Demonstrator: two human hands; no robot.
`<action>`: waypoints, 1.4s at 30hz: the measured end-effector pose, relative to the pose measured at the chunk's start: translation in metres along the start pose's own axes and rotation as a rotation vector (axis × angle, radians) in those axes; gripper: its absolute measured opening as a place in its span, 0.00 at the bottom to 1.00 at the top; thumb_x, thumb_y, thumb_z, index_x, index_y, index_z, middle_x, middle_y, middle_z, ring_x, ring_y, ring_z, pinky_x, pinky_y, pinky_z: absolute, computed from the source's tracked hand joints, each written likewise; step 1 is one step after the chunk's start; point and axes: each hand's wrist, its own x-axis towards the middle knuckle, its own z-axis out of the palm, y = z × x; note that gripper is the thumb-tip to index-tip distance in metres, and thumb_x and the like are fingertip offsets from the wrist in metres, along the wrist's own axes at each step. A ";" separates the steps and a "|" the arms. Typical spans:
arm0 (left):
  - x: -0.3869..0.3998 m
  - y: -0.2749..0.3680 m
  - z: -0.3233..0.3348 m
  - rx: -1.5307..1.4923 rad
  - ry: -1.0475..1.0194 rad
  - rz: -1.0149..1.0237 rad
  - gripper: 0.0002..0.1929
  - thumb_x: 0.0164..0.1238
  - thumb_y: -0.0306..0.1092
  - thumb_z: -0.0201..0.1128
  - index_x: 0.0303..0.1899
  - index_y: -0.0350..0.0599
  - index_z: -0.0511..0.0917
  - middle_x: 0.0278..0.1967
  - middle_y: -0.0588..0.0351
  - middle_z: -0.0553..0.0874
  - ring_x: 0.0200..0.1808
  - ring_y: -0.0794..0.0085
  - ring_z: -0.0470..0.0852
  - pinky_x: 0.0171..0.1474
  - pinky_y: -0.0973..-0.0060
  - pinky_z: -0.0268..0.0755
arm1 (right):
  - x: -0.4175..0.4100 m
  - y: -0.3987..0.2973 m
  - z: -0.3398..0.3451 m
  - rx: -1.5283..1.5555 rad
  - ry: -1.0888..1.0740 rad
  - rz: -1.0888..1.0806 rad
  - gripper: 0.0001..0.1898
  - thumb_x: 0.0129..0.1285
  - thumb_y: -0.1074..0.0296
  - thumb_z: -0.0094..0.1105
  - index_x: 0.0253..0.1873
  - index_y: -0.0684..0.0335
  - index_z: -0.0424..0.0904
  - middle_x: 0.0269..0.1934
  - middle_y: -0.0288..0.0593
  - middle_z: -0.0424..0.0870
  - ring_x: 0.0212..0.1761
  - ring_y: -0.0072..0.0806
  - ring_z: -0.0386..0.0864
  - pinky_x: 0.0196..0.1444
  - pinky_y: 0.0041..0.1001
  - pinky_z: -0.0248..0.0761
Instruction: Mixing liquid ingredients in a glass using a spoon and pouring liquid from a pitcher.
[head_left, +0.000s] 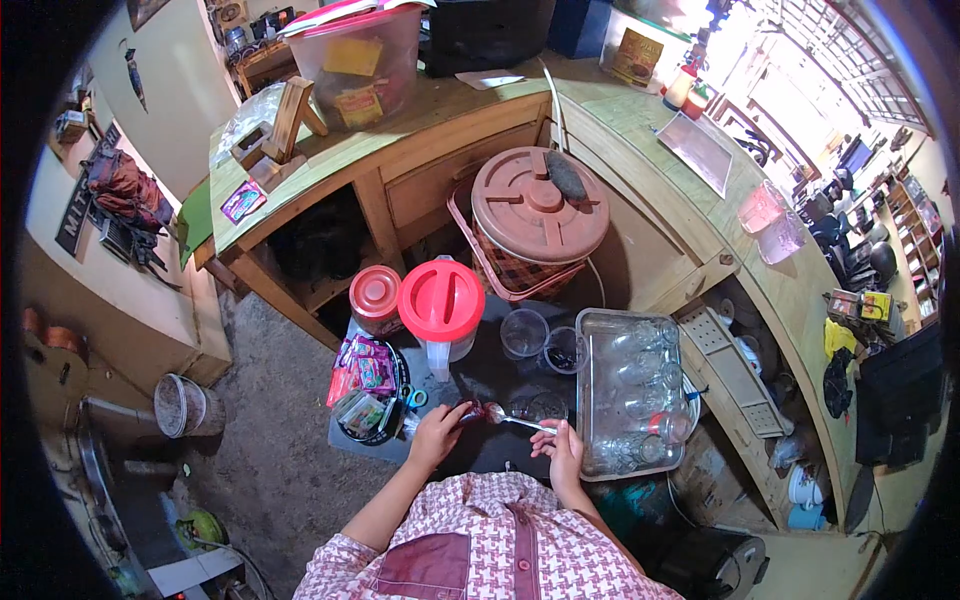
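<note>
My left hand (437, 435) has its fingers around a small dark red container (472, 412), partly hidden by them; its exact kind is unclear. In my right hand (561, 448) is a metal spoon (529, 424), held by its handle. The spoon's bowl points left, beside the dark red container, and looks reddish. Just beyond the spoon stand clear glasses (549, 406) on a dark tabletop (480, 457). Left of my left hand are a pair of scissors (414, 397) and a round basket (341, 429) of small packets.
A pitcher with a red lid (441, 300) and a red-lidded jar (376, 293) stand ahead. Two clear plastic cups (524, 333) are near a tray (589, 469) of glass cups. Behind is a large lidded cooler (536, 217). A wooden counter (465, 112) curves around.
</note>
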 end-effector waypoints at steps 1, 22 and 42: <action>-0.001 0.000 0.000 0.000 0.001 -0.002 0.25 0.42 0.24 0.63 0.50 0.48 0.73 0.29 0.52 0.73 0.32 0.58 0.75 0.34 0.68 0.68 | 0.000 0.000 0.000 0.000 -0.006 0.002 0.23 0.69 0.54 0.32 0.43 0.70 0.70 0.27 0.45 0.75 0.25 0.22 0.72 0.27 0.20 0.70; 0.005 0.003 -0.007 -0.012 0.111 -0.008 0.21 0.41 0.27 0.65 0.44 0.51 0.78 0.22 0.54 0.71 0.25 0.61 0.74 0.28 0.68 0.67 | 0.004 0.006 -0.002 0.062 -0.003 0.013 0.23 0.69 0.53 0.32 0.42 0.70 0.70 0.26 0.45 0.75 0.24 0.23 0.71 0.27 0.21 0.69; 0.001 0.001 -0.005 0.041 0.131 0.004 0.19 0.41 0.27 0.67 0.41 0.50 0.80 0.20 0.55 0.71 0.21 0.64 0.74 0.25 0.71 0.66 | 0.001 0.009 -0.005 0.101 0.016 0.020 0.23 0.69 0.53 0.32 0.42 0.70 0.70 0.26 0.45 0.75 0.24 0.24 0.72 0.27 0.22 0.69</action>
